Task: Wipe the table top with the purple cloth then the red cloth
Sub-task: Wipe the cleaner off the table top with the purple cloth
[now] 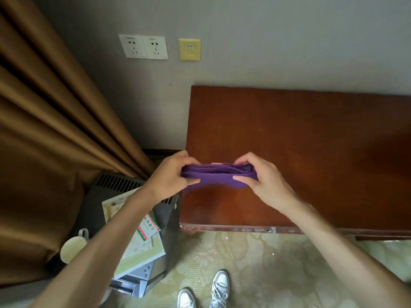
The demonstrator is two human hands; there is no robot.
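The purple cloth (pixel 216 174) is folded into a flat bundle and held in the air just above the left part of the brown wooden table top (pixel 311 152). My left hand (pixel 172 175) pinches its left end, over the table's left edge. My right hand (pixel 260 176) pinches its right end, thumb below and fingers on top. A thin pink edge shows on top of the bundle. No red cloth is in view.
Left of the table stands a dark grey appliance (pixel 124 196) with booklets (pixel 138 236) and a white mug (pixel 74 247) on it. A brown curtain (pixel 44 130) hangs at the left. Wall sockets (pixel 144 47) sit above. My shoes (pixel 219 287) stand on patterned carpet at the table's front edge.
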